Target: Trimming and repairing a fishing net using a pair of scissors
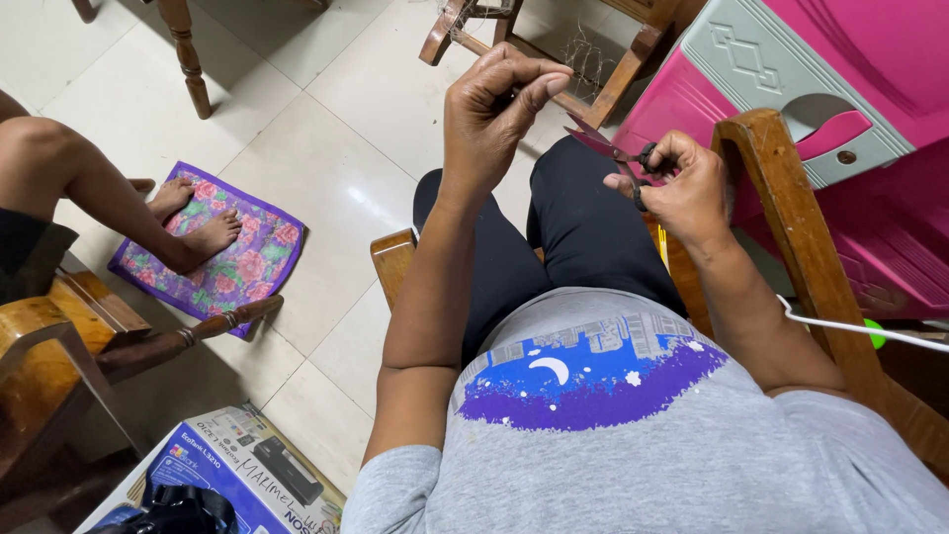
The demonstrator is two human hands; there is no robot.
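My left hand point(494, 109) is raised above my knees with thumb and forefinger pinched together; whatever is between them is too thin to make out. My right hand point(677, 183) grips a small pair of scissors point(605, 143) by its black handles, the reddish blades open and pointing left toward the pinching fingers. Both hands hover over my lap, which is in black trousers point(573, 232). I sit in a wooden chair whose right armrest point(781, 208) runs beside my right wrist.
A pink and grey plastic cabinet point(840, 89) stands at the right. Another wooden chair point(603, 59) is ahead. At the left another person's bare feet point(198, 222) rest on a purple floral mat point(242, 267). A printed cardboard box point(247, 475) lies at lower left. A white cable point(860, 326) crosses the right armrest.
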